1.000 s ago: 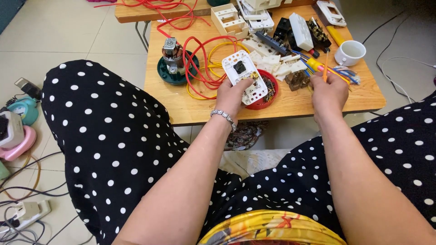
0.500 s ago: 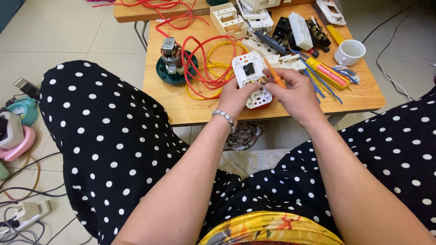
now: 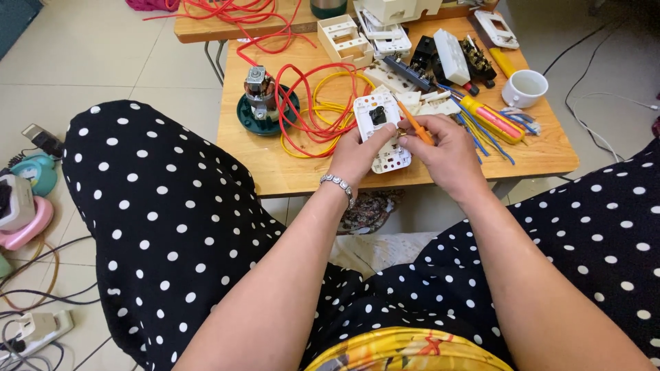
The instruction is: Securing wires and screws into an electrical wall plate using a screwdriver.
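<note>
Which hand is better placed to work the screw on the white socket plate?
The right hand, probably: it already holds the orange screwdriver, tip at the white socket plate. The left hand grips that plate.

This looks like a home used as an informal electrical repair spot rather than a fitted workshop. A person in polka-dot clothing sits at a low wooden table set on a pale tiled floor. Beyond the hands, the table is crowded with loose red and yellow wires, white socket parts, a small motor and a white cup. On the floor far to the left of the hands lie a power strip, cables and small household appliances.
</note>
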